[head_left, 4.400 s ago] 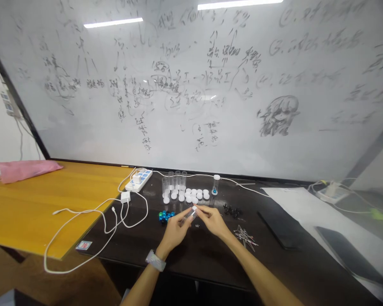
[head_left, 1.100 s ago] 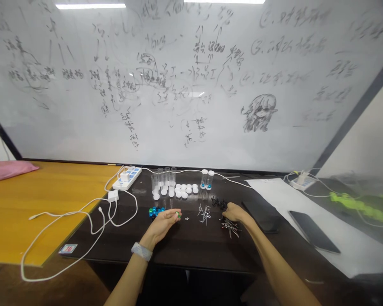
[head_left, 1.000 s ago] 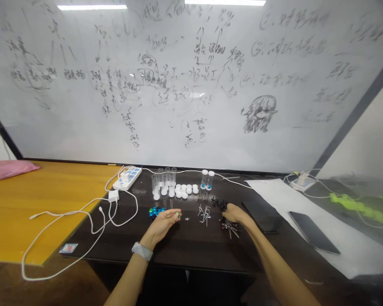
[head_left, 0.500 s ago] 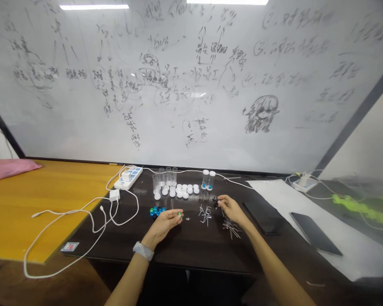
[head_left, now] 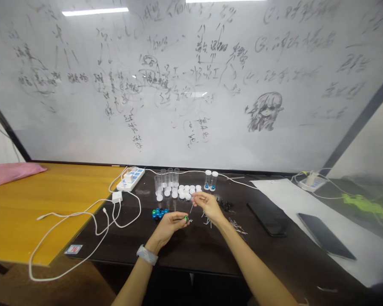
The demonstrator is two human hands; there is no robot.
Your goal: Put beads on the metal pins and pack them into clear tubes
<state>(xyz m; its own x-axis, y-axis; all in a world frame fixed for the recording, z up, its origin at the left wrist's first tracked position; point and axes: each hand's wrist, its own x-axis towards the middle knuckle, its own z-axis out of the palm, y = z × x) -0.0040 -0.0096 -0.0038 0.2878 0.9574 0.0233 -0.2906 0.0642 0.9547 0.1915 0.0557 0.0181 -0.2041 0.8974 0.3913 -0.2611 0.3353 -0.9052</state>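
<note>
My left hand (head_left: 168, 224) is pinched on a small green bead (head_left: 185, 219) just above the dark table. My right hand (head_left: 207, 205) pinches a thin metal pin (head_left: 192, 206) whose lower end points down toward the bead. Blue beads (head_left: 158, 213) lie left of my left hand. White caps (head_left: 183, 191) and empty clear vials (head_left: 166, 178) stand behind my hands. Two capped vials with blue contents (head_left: 210, 180) stand further right. Loose pins (head_left: 238, 226) and small black pieces (head_left: 226, 204) lie to the right of my right hand.
A white power strip (head_left: 130, 178) and looping white cables (head_left: 92, 214) lie to the left, by the yellow table (head_left: 28, 204). Two dark phones (head_left: 268, 213) (head_left: 325, 236) and white paper (head_left: 293, 199) lie to the right. A written-on whiteboard (head_left: 191, 85) stands behind.
My right hand left the pile of pins at the right and came left with a pin to the bead in my left hand. Earlier both hands held a vial, which now stands capped at the back.
</note>
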